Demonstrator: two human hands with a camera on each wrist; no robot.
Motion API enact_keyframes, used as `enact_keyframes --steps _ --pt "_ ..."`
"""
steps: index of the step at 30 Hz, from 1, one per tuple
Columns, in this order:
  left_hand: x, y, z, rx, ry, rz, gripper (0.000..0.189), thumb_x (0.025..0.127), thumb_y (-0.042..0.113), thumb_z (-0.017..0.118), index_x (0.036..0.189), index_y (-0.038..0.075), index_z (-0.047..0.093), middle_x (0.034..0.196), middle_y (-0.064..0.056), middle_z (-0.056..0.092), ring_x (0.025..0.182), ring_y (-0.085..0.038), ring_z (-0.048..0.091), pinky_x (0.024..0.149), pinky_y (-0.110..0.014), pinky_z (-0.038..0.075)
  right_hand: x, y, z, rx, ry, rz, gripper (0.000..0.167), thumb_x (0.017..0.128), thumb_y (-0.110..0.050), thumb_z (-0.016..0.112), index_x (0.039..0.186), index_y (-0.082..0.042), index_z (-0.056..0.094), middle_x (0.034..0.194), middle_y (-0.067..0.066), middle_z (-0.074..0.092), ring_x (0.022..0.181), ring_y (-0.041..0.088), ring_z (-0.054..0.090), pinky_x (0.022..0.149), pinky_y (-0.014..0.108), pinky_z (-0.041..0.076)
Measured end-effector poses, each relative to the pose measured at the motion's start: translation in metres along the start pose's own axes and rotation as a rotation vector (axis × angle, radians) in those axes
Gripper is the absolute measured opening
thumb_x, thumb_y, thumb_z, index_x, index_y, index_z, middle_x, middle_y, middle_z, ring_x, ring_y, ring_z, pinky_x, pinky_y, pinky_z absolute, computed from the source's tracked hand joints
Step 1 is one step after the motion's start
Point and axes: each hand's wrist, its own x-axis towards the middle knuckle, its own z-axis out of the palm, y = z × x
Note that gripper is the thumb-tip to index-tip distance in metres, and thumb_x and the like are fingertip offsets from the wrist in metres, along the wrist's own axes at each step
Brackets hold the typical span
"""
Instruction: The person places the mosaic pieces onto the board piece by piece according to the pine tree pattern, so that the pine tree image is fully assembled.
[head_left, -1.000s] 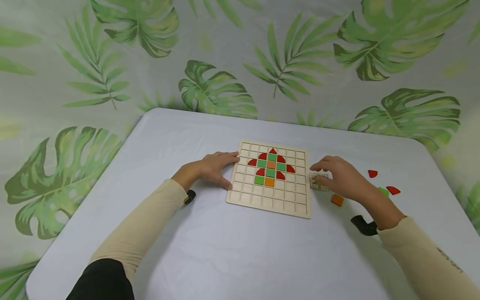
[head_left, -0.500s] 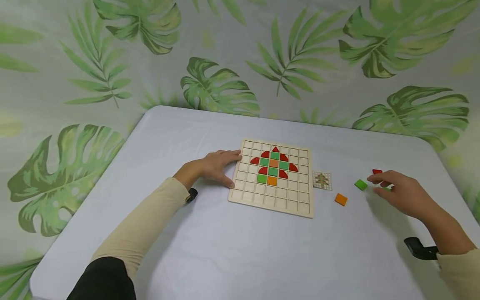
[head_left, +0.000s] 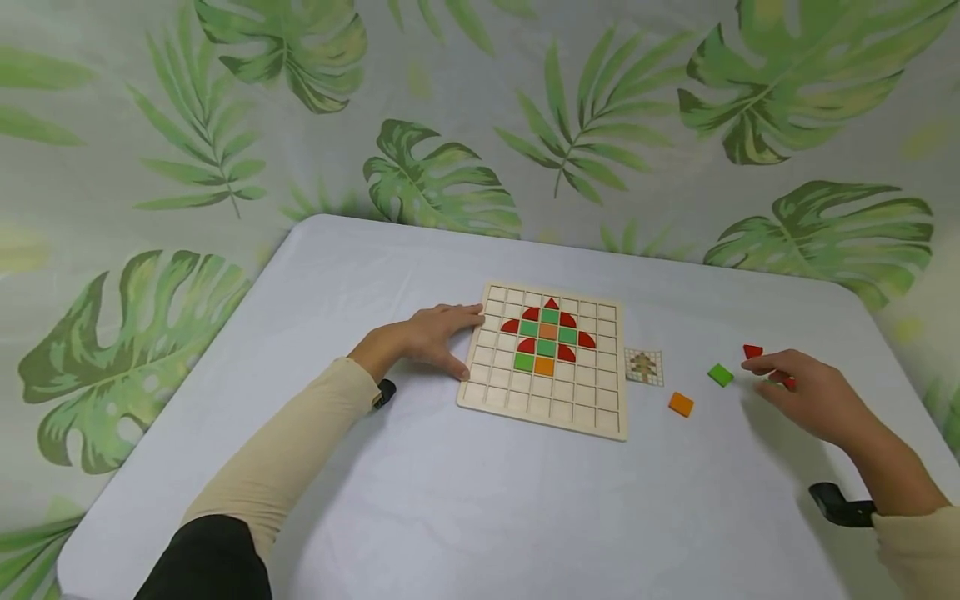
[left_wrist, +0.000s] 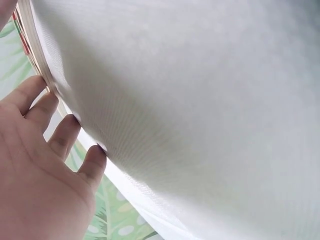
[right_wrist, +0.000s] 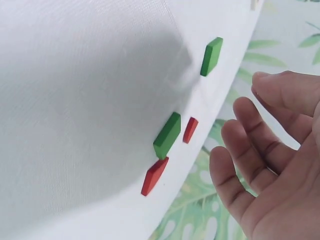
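Note:
A square wooden grid board lies on the white table, with red, green and orange pieces set in several cells. My left hand rests against the board's left edge, its thumb and fingers spread apart; the left wrist view shows the fingertips at the rim. Over the loose pieces at the right, my right hand is held with loosely bent fingers and nothing in them. Near it lie a green square tile and a red piece. Another green tile and a second red piece are partly hidden in the head view.
A small card with a gridded tree-like picture lies at the board's right edge. An orange square tile is in front of it. Behind the table hangs a leaf-patterned cloth.
My right hand has moved right, from over the card to the loose pieces, and the card and a green tile have come into full view. The left hand stays at the board.

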Motion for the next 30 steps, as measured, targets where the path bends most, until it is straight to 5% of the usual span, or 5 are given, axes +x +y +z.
enact_keyframes --steps 4,7,13,30 --pt "-0.001 0.000 0.000 0.003 -0.006 -0.004 0.096 0.080 0.046 0.079 0.158 0.021 0.028 0.169 0.006 0.012 0.156 -0.030 0.015 0.123 -0.055 0.019 0.008 -0.004 0.008 0.010 -0.013 -0.024 0.029 0.087 -0.004 0.069 0.115 -0.001 0.068 0.113 0.024 0.066 0.088 0.026 0.064 0.062 0.020 0.046" --pt "-0.001 0.000 0.000 0.004 -0.003 -0.003 0.096 0.080 0.046 0.079 0.158 0.021 0.028 0.169 0.006 0.012 0.156 -0.030 0.015 0.123 -0.056 0.019 0.015 -0.006 0.012 0.002 -0.058 -0.008 0.031 0.088 -0.006 0.066 0.118 0.002 0.066 0.120 0.029 0.062 0.093 0.039 0.063 0.066 0.030 0.052" --pt "0.002 0.000 0.001 0.006 -0.006 -0.003 0.096 0.079 0.047 0.078 0.158 0.023 0.028 0.169 0.006 0.012 0.156 -0.029 0.015 0.123 -0.055 0.019 0.025 -0.007 0.018 -0.021 -0.160 0.050 0.039 0.087 -0.014 0.069 0.118 0.009 0.064 0.105 0.026 0.068 0.094 0.040 0.062 0.080 0.057 0.052" --pt "0.000 0.001 0.001 -0.009 0.008 0.020 0.096 0.080 0.044 0.079 0.158 0.020 0.029 0.169 0.004 0.013 0.156 -0.030 0.015 0.123 -0.055 0.019 0.029 -0.019 0.024 -0.065 -0.182 0.110 0.036 0.086 -0.010 0.069 0.116 0.010 0.064 0.104 0.027 0.066 0.096 0.041 0.061 0.084 0.060 0.049"
